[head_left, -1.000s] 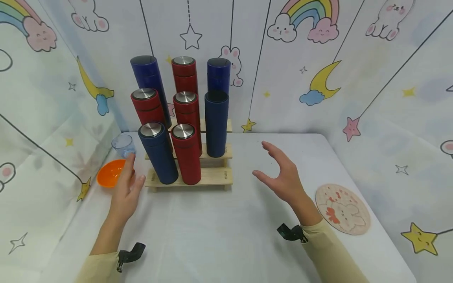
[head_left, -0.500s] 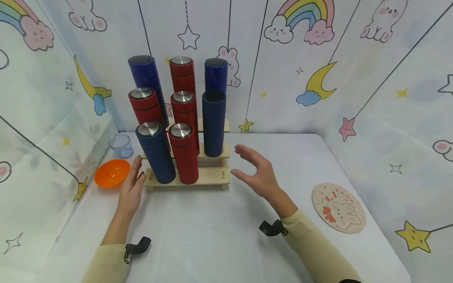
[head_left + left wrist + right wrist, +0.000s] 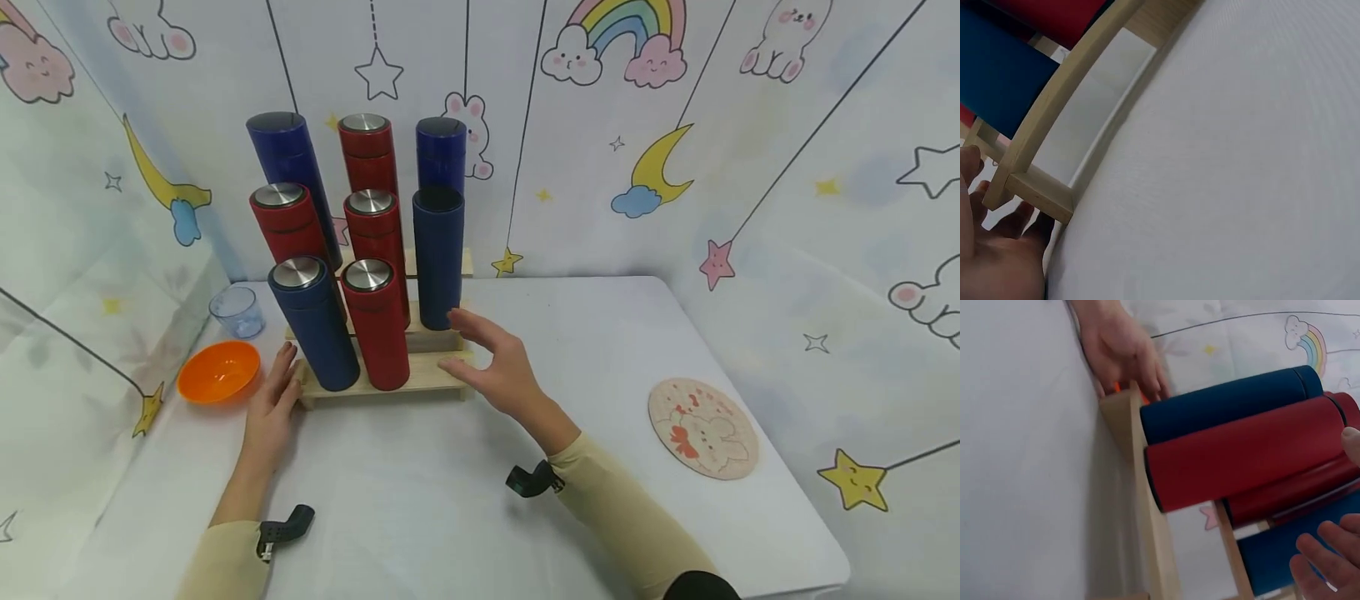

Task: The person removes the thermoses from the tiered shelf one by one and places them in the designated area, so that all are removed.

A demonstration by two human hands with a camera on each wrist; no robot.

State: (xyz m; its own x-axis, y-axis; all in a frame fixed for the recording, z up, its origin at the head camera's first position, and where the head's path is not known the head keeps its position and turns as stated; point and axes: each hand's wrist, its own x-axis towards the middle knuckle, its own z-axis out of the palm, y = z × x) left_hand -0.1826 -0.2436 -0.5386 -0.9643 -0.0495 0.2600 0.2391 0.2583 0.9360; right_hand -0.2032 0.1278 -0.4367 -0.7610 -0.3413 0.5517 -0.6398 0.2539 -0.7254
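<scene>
A stepped wooden rack (image 3: 431, 373) bears several upright thermos bottles. Its front step has a blue thermos (image 3: 317, 329) at left and a red thermos (image 3: 377, 329) in the middle. My left hand (image 3: 268, 408) is at the front step's left end; in the left wrist view its fingers (image 3: 1016, 219) lie around the rack's end leg, apparently touching it. Beside the rack's right end my right hand (image 3: 498, 367) is held with thumb and fingers spread, holding nothing. Its fingertips come close to the dark blue thermos (image 3: 438, 258) on the middle step; contact cannot be made out.
Left of the rack are an orange bowl (image 3: 219, 372) and a clear glass cup (image 3: 237, 312). A round rabbit-patterned mat (image 3: 703, 429) lies at the right of the white table (image 3: 420, 500). Patterned cloth (image 3: 570, 167) hangs behind and at the sides.
My right hand has moved left to the rack's right end. My left hand has come from over the bowl to the rack's left end. The view has shifted slightly.
</scene>
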